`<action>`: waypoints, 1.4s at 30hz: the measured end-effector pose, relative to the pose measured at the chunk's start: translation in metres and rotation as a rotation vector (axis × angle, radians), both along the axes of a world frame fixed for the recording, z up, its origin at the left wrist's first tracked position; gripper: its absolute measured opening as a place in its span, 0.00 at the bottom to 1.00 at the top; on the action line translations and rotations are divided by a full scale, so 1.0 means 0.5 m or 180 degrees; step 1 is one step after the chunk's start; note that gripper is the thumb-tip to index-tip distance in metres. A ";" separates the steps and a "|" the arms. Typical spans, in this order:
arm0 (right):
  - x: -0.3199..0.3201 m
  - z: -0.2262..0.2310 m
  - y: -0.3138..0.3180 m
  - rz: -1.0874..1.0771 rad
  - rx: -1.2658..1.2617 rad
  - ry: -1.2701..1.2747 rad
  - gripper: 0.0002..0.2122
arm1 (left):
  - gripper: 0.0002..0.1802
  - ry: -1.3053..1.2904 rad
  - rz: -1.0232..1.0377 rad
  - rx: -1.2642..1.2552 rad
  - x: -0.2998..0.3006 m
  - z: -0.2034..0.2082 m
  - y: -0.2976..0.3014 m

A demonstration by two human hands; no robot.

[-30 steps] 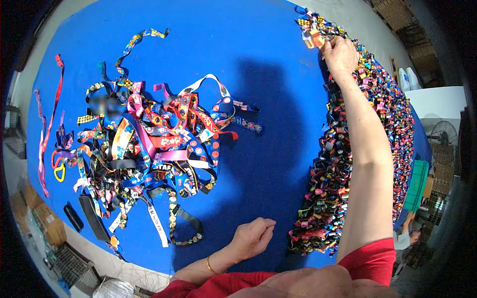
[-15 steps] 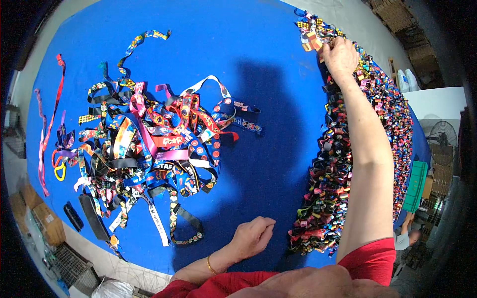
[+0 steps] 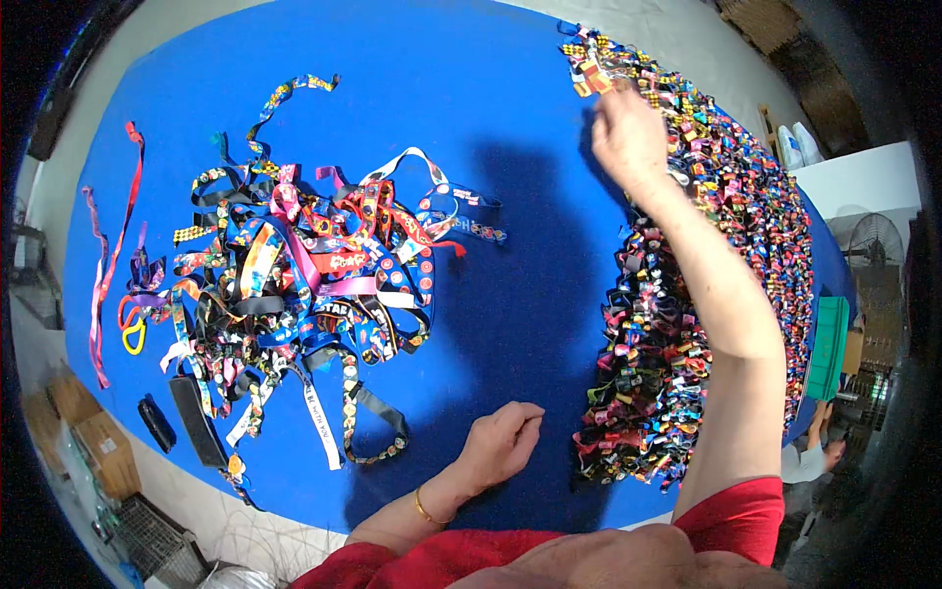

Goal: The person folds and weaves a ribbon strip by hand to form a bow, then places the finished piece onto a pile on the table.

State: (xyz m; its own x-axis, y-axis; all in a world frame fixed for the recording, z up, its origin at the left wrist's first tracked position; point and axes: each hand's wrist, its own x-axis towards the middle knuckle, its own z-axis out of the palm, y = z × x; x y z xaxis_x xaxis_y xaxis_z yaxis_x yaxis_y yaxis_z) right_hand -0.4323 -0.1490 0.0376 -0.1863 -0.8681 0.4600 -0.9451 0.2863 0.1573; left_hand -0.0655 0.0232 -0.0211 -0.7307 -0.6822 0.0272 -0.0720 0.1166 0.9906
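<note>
My right hand (image 3: pixel 628 137) reaches to the far end of a long dense heap of short, colourful patterned straps (image 3: pixel 657 363) on the right. Its fingers are curled, close to a yellow-and-red checked piece (image 3: pixel 592 79) at the heap's far tip; what they hold, if anything, is hidden beneath the hand. Nearer to me, my left hand (image 3: pixel 502 442) is loosely closed over the blue table surface (image 3: pixel 471 363), with nothing visible in it. Left of it lies a tangled pile of printed lanyard straps (image 3: pixel 343 263) in red, blue, black, pink and white.
Two pink and red straps (image 3: pixel 118 231) lie at the far left. A yellow loop (image 3: pixel 133 339) is beside the tangle, and two dark narrow objects (image 3: pixel 196 422) lie near the table's left front edge. Beyond the right edge are a green crate (image 3: pixel 829 344), a fan (image 3: pixel 873 240) and another person (image 3: pixel 814 456).
My right hand has shifted left and slightly nearer to me, toward the heap's inner edge. The left hand keeps its closed shape and place. The whole view has shifted slightly.
</note>
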 end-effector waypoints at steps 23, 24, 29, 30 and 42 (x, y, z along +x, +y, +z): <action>0.519 0.128 0.427 0.2303 0.1005 -0.0711 0.15 | 0.11 -0.0426 0.0842 -0.3372 -0.019 -0.083 0.017; 0.530 0.134 0.451 0.2302 0.0956 -0.0715 0.15 | 0.11 -0.0377 0.0834 -0.3433 -0.011 -0.094 0.015; 0.593 0.129 0.591 0.2491 0.0404 -0.0607 0.11 | 0.04 0.0395 -0.0095 -0.0157 -0.008 -0.049 0.010; 0.608 0.121 0.625 0.2458 0.0382 -0.0553 0.11 | 0.04 0.0014 0.0078 -0.0230 -0.013 -0.041 0.014; 0.706 0.003 0.987 0.1791 0.1694 -0.1340 0.31 | 0.06 -0.0054 0.0026 -0.0878 -0.044 -0.072 -0.040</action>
State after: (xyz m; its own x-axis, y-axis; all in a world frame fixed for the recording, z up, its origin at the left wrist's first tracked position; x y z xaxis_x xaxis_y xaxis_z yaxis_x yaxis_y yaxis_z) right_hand -0.0791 0.3447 0.0391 0.2705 -0.9618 -0.0420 -0.9335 -0.2513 -0.2558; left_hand -0.0873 0.0035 -0.0571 -0.7271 -0.6565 0.2007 -0.0903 0.3813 0.9200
